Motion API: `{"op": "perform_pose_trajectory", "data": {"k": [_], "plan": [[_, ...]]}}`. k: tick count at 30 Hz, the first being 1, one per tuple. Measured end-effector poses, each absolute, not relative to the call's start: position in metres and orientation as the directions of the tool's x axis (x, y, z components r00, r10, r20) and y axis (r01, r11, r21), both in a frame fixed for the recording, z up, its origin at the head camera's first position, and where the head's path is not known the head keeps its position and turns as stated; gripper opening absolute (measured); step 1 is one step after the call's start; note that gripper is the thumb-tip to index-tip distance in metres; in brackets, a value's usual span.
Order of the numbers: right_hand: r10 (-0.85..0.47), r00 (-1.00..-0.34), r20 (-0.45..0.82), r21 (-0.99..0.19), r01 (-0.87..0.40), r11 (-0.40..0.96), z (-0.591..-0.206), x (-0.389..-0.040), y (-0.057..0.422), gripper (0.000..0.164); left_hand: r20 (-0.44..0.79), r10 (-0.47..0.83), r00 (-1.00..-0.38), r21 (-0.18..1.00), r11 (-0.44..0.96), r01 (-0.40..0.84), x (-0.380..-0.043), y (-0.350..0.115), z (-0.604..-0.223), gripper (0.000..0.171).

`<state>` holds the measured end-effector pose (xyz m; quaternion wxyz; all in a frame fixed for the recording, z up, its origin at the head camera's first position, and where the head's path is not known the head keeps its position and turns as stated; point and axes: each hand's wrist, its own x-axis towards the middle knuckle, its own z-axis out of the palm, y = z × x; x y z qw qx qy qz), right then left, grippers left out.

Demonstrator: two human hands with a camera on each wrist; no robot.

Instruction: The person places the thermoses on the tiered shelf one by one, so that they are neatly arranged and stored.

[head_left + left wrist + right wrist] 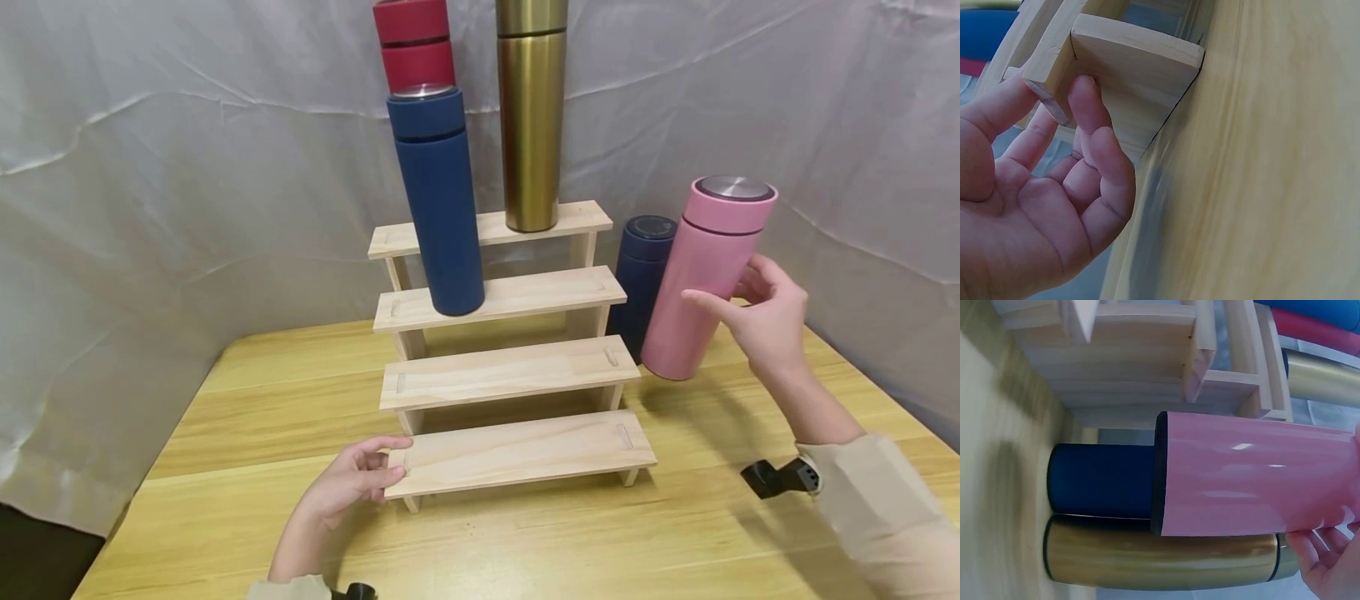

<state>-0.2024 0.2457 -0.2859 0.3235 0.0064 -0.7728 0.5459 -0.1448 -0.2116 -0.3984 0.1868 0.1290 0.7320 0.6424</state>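
A pink thermos bottle [701, 283] with a steel-topped lid is held off the table, tilted, in my right hand [772, 321]. Its dark base edge shows in the right wrist view. My left hand [348, 483] grips the left end of the lowest step of a wooden stepped shelf [517, 454], fingers and thumb around the board's edge. In the left wrist view a finger presses beneath that board, by its leg [1138, 59]. On the shelf's second step from the top stands a blue thermos [442, 208]. The top step bears a gold thermos [532, 125] and a red thermos [416, 50], partly hidden.
Behind the pink thermos, a dark blue thermos [639, 267] stands on the table at the shelf's right. Beside it is another gold thermos [1160, 553], seen in the right wrist view. Grey cloth [225, 167] hangs around the wooden table [225, 500].
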Motion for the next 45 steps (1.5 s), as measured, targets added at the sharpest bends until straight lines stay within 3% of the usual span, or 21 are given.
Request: {"op": "perform_pose_trajectory", "data": {"k": [18,31,45], "plan": [[0.319,-0.775,0.545,-0.821,-0.416,0.392,-0.252,-0.193,0.235,0.056,-0.103,0.436,-0.894,0.99,0.13,-0.051,-0.145,-0.209,-0.395,0.047],[0.32,-0.784,0.532,-0.841,-0.445,0.308,-0.236,-0.193,0.223,0.057,-0.106,0.437,-0.893,0.989,0.139,-0.049,-0.145,-0.21,-0.396,0.048],[0.294,-0.816,0.498,-0.862,-0.502,0.065,-0.216,-0.197,0.202,0.056,-0.11,0.428,-0.897,0.989,0.136,-0.057,-0.144,-0.211,-0.397,0.047]]}}
